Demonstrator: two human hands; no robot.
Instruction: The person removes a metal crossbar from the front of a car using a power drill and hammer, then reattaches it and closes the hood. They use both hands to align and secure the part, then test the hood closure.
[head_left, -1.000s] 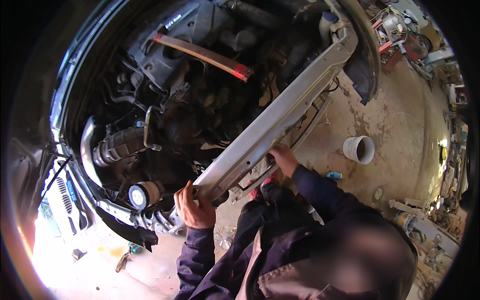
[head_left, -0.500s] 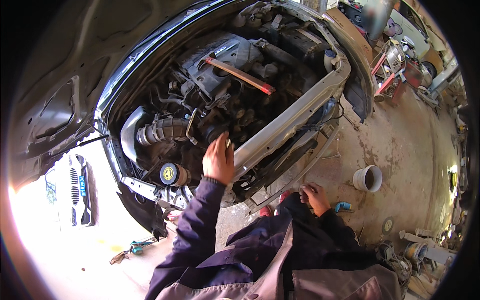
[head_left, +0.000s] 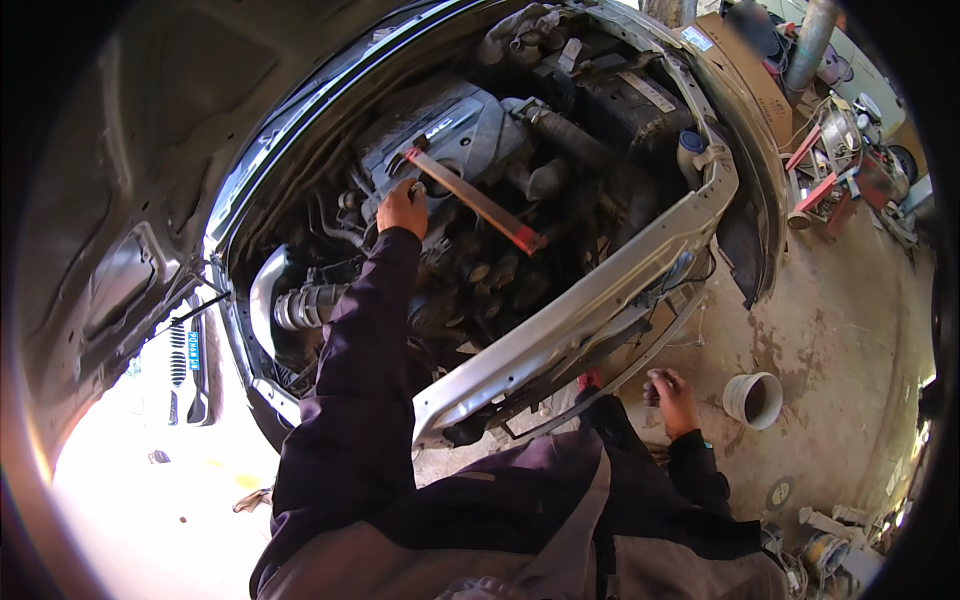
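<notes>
My left hand [head_left: 403, 209] reaches over the engine bay beside the grey plastic engine cover [head_left: 450, 125]. Its fingers are curled together; a small pale spot shows at the fingertips, too small to name. Just right of it, a long flat bar with red ends [head_left: 480, 200] lies slantwise across the cover. Below my forearm runs a ribbed air intake hose [head_left: 303, 308]. My right hand [head_left: 673, 402] hangs in front of the car, past the silver front crossbeam [head_left: 560, 315]. Those fingers are closed too, and whatever they may hold is hidden.
The raised hood [head_left: 110, 150] fills the left side. A white bucket [head_left: 753, 402] stands on the concrete floor at the right. A cardboard box [head_left: 750, 80] and red metal equipment [head_left: 825, 165] are at the far right. Another car [head_left: 187, 360] is outside.
My left hand has moved forward and slightly left, from near the crossbeam to the engine cover. My right hand has shifted a little right. The view has shifted with my head.
</notes>
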